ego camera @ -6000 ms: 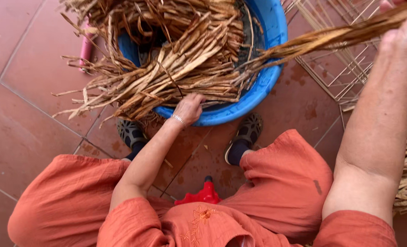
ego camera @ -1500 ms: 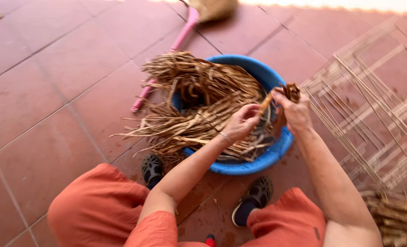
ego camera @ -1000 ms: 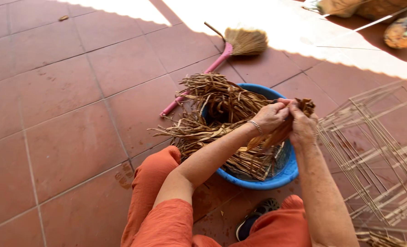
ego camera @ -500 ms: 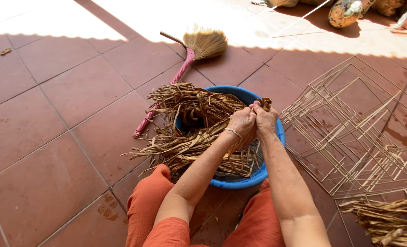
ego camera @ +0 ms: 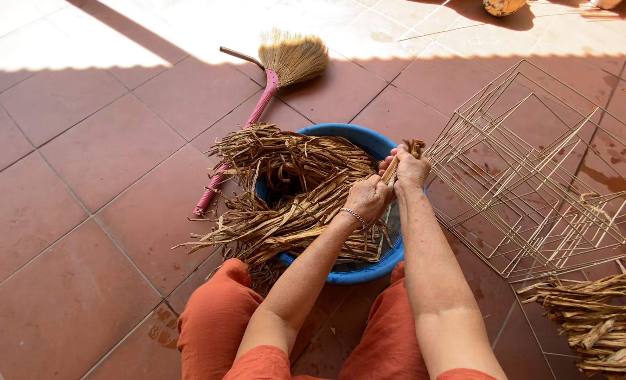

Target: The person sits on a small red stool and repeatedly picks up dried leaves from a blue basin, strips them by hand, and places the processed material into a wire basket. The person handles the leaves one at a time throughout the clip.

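Note:
A blue plastic basin [ego camera: 369,138] sits on the tiled floor between my knees, heaped with dried brown plant strips [ego camera: 285,190] that spill over its left rim. My left hand [ego camera: 366,198] and my right hand [ego camera: 412,168] are together above the basin's right side. Both are closed on one thin bundle of dried strips [ego camera: 413,148], whose end sticks up past my right fingers. A bracelet is on my left wrist.
A pink-handled straw broom [ego camera: 267,88] lies behind the basin on the left. Thin metal wire frames [ego camera: 531,169] lie on the floor to the right. A pile of dried strips [ego camera: 601,324] sits at the lower right. My orange trouser legs [ego camera: 214,331] are at the bottom.
The view tilted upward from the basin to show more floor, the broom and the frames. My hands came together over the basin's right side and stayed closed on the strip bundle.

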Motion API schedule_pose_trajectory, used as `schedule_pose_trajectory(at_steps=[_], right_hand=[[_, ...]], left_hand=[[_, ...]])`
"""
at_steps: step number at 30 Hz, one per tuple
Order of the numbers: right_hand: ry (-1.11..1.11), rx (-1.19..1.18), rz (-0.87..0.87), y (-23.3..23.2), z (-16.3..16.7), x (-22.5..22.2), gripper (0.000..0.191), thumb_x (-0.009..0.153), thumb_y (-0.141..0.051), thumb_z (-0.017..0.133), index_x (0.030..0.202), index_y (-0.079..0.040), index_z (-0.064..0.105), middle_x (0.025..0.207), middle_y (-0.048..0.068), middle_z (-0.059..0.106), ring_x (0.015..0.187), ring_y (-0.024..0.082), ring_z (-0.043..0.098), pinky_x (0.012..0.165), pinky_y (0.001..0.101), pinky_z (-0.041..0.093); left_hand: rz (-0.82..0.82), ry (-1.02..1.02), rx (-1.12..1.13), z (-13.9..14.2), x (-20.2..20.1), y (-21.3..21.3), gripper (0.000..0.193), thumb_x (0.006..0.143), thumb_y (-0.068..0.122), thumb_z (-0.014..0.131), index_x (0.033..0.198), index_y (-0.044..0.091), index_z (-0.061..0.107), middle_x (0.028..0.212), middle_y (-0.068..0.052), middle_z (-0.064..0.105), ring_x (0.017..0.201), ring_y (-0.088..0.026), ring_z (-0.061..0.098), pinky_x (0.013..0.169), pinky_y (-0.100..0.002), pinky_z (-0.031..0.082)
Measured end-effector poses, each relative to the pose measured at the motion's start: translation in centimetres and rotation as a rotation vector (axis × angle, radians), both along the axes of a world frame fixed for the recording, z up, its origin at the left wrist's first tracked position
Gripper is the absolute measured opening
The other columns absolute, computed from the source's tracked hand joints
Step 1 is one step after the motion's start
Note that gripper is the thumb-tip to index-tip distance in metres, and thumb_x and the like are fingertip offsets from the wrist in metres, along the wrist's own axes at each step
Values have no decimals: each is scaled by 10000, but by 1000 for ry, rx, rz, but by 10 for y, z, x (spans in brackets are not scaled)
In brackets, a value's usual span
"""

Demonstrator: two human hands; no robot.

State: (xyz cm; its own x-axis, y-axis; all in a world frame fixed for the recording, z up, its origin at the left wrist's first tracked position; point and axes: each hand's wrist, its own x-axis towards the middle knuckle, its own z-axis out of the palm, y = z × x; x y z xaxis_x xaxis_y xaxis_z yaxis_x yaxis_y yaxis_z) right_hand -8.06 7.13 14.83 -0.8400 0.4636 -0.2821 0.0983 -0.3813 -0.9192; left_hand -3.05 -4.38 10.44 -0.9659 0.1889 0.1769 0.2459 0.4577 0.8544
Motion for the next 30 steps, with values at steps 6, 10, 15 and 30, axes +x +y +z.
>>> schedule_pose_trajectory(at_steps=[6, 10, 15, 30], right_hand=[[2, 12, -111, 21, 2, 1, 147, 966, -117, 665, 841, -43, 645, 632, 75, 659, 491, 217, 671, 414, 372, 573], [30, 4, -129, 43, -3, -3, 206, 980, -137, 650, 802, -38, 618, 610, 76, 620, 470, 227, 646, 388, 382, 560], [17, 61, -240, 76, -9, -4, 161, 980, -113, 640, 847, -22, 652, 654, 74, 677, 535, 219, 713, 453, 378, 629], [42, 202, -319, 117, 0, -3, 165, 994, -110, 584, 866, -18, 634, 664, 115, 699, 531, 219, 734, 479, 366, 659]], left_hand=[[-53, -28, -3, -9, 15, 4, 332, 968, 286, 420, 897, 28, 616, 790, -246, 682, 752, -423, 677, 761, -519, 534], [-101, -42, 29, -13, 27, 8, 329, 960, 290, 408, 932, 49, 631, 770, -236, 669, 743, -425, 668, 734, -514, 534], [-168, -63, 56, -19, 48, 3, 309, 962, 288, 402, 931, 61, 609, 786, -232, 654, 740, -428, 659, 724, -511, 529], [-288, 89, 31, -41, 61, -27, 239, 978, 240, 417, 917, 56, 556, 807, -203, 653, 779, -434, 644, 739, -522, 518]])
